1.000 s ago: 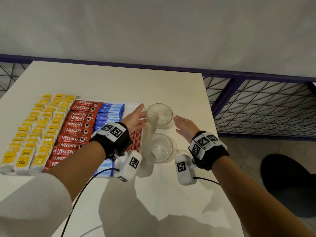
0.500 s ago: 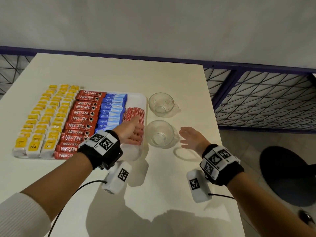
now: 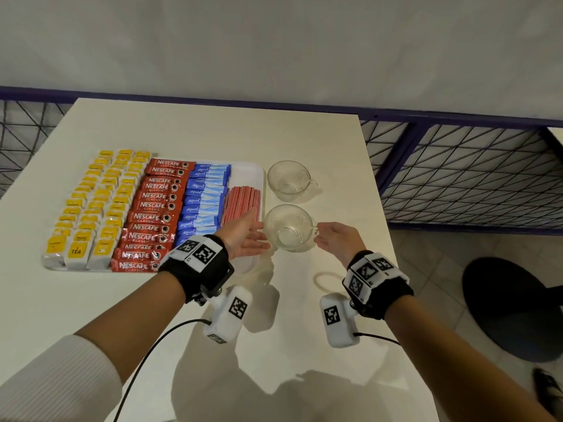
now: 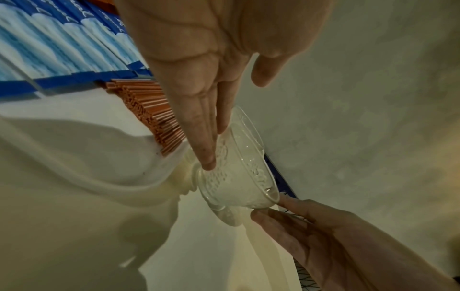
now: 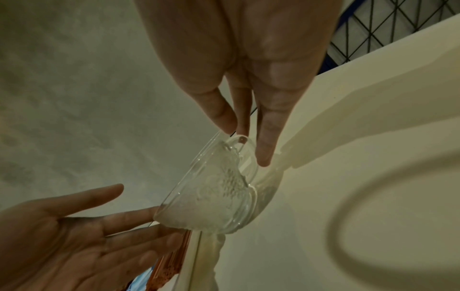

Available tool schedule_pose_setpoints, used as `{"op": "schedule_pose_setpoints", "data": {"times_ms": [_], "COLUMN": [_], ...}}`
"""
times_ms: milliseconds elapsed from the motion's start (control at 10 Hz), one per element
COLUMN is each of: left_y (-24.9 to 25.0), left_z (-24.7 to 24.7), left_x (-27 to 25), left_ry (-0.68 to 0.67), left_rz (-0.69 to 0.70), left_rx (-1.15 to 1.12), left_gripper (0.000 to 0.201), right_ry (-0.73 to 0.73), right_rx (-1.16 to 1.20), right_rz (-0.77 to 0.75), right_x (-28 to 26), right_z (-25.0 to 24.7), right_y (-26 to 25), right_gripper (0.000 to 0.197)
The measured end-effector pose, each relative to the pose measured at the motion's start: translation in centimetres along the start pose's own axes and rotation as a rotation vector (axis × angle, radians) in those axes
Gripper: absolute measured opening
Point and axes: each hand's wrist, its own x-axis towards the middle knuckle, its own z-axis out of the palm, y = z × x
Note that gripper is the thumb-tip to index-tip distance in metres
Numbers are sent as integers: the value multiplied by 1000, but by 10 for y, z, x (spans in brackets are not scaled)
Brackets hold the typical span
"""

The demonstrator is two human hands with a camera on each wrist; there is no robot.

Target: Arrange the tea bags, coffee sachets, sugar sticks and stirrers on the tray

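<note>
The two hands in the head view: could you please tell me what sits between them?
The nearer glass cup stands on the table between the left hand and the right hand, both with straight fingers at its sides. The head view shows it best.

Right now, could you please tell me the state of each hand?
Left hand: open, straight fingers against the near glass cup.
Right hand: open, fingers at the cup's handle side.
</note>
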Motion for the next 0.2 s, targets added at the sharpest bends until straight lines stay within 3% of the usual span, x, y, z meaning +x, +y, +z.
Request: {"op": "schedule_pose_setpoints", "data": {"times_ms": [200], "left_y": [0], "left_z": [-1], "left_x": [0], "left_ry": [24], "left_rz": [4], "left_rx": [17], "left_gripper": [56], "right_ry": [-1], "right_rx": [-112], "right_rz": [-35], "right_x": [4], "right_z": [-3], "right_y": [5], "right_gripper": [33]}}
